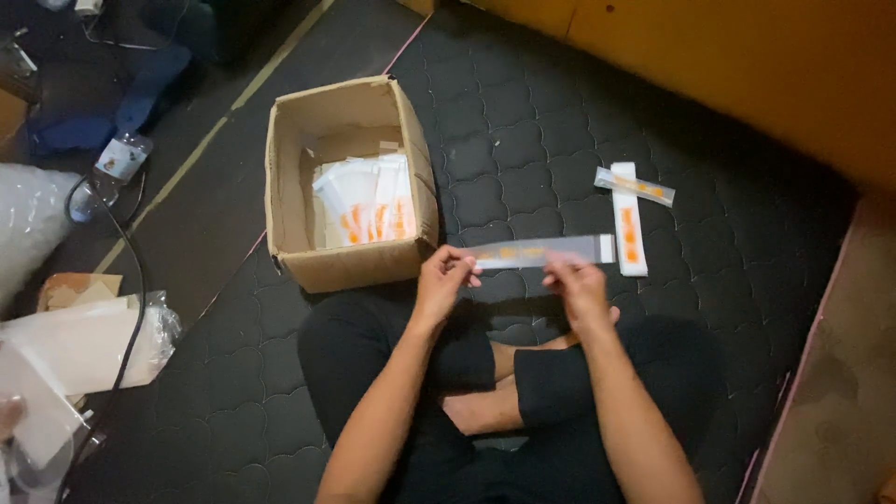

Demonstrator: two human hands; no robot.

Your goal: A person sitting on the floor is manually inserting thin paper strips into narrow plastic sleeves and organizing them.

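Both hands hold one long clear sleeve [539, 251] level above the lap: left hand [442, 280] pinches its left end, right hand [579, 285] closes its fingers near the middle. Two more sleeves [631, 224] lie crossed on the dark mattress [523, 140] nearby. An open box [280, 187] beside the left hand contains more.

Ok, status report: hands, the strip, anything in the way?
Left hand and right hand pinch clear sleeve flat. Cardboard box beside left hand. Two packed sleeves beyond right hand.
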